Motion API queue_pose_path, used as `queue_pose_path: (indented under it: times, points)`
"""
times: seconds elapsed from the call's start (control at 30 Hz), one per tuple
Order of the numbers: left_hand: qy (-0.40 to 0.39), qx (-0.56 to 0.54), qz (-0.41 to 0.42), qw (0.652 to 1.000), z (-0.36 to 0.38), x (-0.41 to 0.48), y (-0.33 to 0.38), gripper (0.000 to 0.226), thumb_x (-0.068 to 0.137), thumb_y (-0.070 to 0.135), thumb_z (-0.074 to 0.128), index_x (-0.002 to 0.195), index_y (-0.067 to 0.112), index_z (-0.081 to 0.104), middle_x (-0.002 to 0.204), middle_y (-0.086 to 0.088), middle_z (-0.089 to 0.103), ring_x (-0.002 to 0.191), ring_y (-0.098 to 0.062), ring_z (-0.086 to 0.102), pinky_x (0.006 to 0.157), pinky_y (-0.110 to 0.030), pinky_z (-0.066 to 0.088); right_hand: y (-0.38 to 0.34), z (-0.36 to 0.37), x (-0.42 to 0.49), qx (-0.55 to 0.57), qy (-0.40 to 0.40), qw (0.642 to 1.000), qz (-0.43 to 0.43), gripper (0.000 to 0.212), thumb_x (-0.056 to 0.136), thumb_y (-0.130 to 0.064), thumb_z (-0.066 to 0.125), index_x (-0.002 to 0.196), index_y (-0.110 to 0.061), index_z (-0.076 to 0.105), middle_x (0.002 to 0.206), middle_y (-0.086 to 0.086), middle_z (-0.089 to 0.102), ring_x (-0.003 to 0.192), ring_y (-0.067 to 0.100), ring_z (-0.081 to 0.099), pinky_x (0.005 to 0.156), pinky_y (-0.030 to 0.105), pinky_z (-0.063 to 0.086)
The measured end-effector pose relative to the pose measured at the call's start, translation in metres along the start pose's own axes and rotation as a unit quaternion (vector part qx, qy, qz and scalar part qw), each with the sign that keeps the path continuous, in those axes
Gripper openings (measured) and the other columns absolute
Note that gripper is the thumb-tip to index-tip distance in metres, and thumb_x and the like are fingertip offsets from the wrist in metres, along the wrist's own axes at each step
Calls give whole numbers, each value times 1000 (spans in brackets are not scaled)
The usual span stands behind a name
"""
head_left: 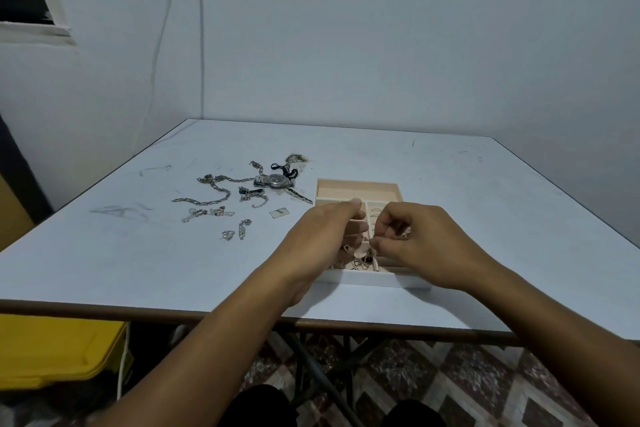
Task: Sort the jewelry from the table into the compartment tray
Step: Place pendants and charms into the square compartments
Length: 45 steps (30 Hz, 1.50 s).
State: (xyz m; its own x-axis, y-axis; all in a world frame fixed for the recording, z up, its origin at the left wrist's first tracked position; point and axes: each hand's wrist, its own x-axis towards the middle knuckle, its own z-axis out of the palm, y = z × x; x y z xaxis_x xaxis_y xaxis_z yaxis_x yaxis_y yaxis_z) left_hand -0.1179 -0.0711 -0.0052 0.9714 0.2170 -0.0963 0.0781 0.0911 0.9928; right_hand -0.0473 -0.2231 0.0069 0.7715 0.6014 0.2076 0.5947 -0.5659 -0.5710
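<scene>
Dim, cool, even light came from overhead. A soft shadow lay on the table (450, 201) under the left hand (322, 246), near the front edge. Wide-angle distortion bowed that edge and the wall (381, 45). The chains (207, 198) looked soft and noisy.

2 hands, left hand (325, 236) & right hand (412, 239), fingers of both over 1 compartment tray (360, 277). Well left of the left fingers: 1 watch (277, 180), approx 3 long chains (207, 199), 1 black cord (284, 170), 3 short silver pcs (244, 229), 1 small flat tag (280, 212) nearest those fingers. Under the fingertips the tray holds several small pcs, no. unclear. 1 table (450, 184).
</scene>
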Motion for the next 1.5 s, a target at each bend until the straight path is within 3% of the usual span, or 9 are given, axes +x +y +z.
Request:
queue_pose_path:
  times: [0.1, 0.43, 0.63, 0.7, 0.93, 1.07, 1.27, 1.4, 1.5]
  points:
    - [5, -5, -2, 1000, 0, 1, 1, 29, 95, 39, 50, 101, 15, 66, 104, -9, 73, 101, -25, 67, 99, -49, 49, 2, -3, -1, 4, 1, 1000, 7, 7, 80, -22, 70, 75, -23, 65, 75, -3, 69, 68, 6, 63, 64, 19, 48]
    - [56, -20, 48, 997, -15, -9, 5, 23, 96, 30, 50, 98, 15, 67, 98, -1, 75, 99, -19, 69, 96, -46, 51, -1, -3, 7, -20, 3, 1000, 12, 12, 81, -20, 68, 73, -28, 64, 75, -8, 67, 75, 10, 62, 69, 27, 49]
    - [141, 54, 123, 981, -56, -25, 2, 22, 97, 25, 50, 95, 17, 70, 92, 3, 75, 90, -11, 70, 86, -27, 55, -23, 12, 23, -19, -35, 999, -3, 9, 82, -18, 66, 76, -24, 66, 70, -6, 70, 68, 7, 63, 64, 24, 50]
    - [164, 80, 133, 974, -73, -29, -1, 21, 97, 25, 50, 94, 17, 70, 91, 4, 74, 88, -8, 69, 84, -25, 55, -34, 20, 30, -5, -52, 999, -11, 8, 83, -15, 64, 78, -21, 66, 70, -3, 70, 65, 15, 66, 60, 29, 52]
    - [233, 166, 148, 947, -128, -37, -13, 20, 95, 24, 53, 86, 22, 71, 88, 9, 73, 87, -6, 68, 89, -35, 54, -65, 57, 67, -66, -92, 990, -80, 10, 82, -23, 62, 85, -31, 66, 75, -19, 59, 84, 11, 58, 85, 35, 47]
    - [252, 208, 147, 934, -148, -37, -17, 16, 93, 23, 57, 85, 25, 70, 89, 11, 72, 90, -7, 66, 89, -40, 53, -82, 78, 86, -91, -118, 984, -97, 12, 85, -22, 62, 91, -31, 65, 83, -14, 63, 84, 11, 54, 92, 39, 44]
    - [267, 297, 151, 904, -163, -30, -18, 11, 90, 19, 60, 88, 26, 70, 90, 17, 70, 84, 7, 61, 68, -4, 40, -96, 102, 109, -123, -148, 976, -106, 18, 87, -28, 63, 105, -28, 66, 90, -14, 61, 89, 14, 53, 96, 39, 42]
    - [263, 336, 151, 892, -166, -24, -18, 11, 89, 17, 61, 90, 25, 70, 87, 21, 67, 85, 12, 59, 66, 1, 38, -100, 112, 119, -157, -169, 968, -101, 23, 89, -29, 60, 112, -29, 63, 103, -12, 66, 103, 16, 56, 98, 40, 40]
    - [261, 345, 149, 889, -168, -20, -17, 12, 88, 18, 61, 88, 27, 69, 86, 22, 67, 84, 10, 61, 68, 0, 38, -98, 117, 125, -168, -179, 964, -100, 20, 90, -26, 59, 109, -29, 63, 102, -10, 68, 102, 18, 57, 93, 37, 42]
